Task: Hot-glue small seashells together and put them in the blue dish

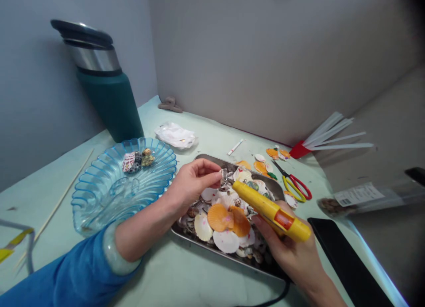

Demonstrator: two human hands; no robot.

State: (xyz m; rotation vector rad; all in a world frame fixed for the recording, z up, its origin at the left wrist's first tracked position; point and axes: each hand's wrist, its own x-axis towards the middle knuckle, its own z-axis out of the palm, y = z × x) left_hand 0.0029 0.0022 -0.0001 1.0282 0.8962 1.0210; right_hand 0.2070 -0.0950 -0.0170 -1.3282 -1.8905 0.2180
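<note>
We've got our right hand (297,249) wrapped round a yellow glue gun (260,201), left hand (194,178) pinching a small shiny bit (226,176) (can't tell what) over the tray (212,248) of shells (219,216).

My blue-sleeved left arm (131,236) reaches in from the near left, palm turned inward, my left hand (191,179) pinched at the fingertips (215,179). My bare right forearm (322,284) enters near right, my right hand (295,251) curled in a closed grip.
</note>
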